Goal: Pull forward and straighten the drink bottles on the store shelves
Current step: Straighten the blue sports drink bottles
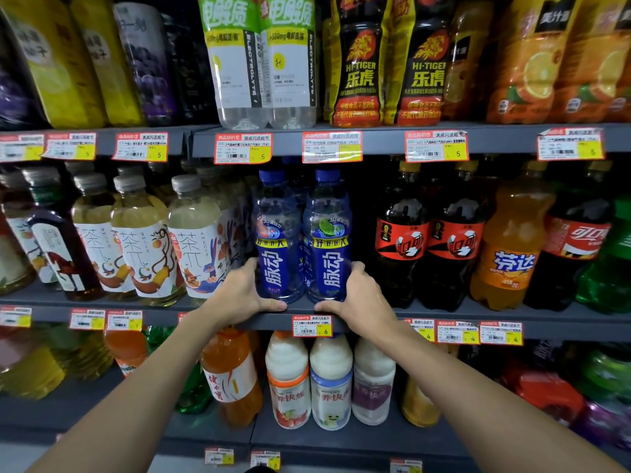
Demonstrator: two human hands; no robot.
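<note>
Two grips: left hand (239, 295) on left bottle (278, 240), right hand (358, 298) on right bottle (329, 240)

Both blue bottles stand upright and touching each other at the front of the middle shelf (269, 322), between the two sets of fingers. The left hand's fingers (251, 264) curl round the outer, left side of the left bottle at label height and vanish behind it. Its thumb lies flat in front of the bottle's base, pointing inward along the shelf's front.

The right hand mirrors this. Its fingers (356, 266) wrap round the right side of the right bottle, and its thumb stretches inward in front of the base.

The two thumb tips are near each other but apart, and a price tag (312, 326) hangs on the shelf rim just below the gap between them. Just outside the left fingers stand pale tea bottles (196, 240). Just outside the right fingers stand dark cola bottles (401, 240). Below both wrists, on the next shelf down, is a row of white milk drinks (329, 380). How far the fingers reach behind the bottles cannot be told.
</note>
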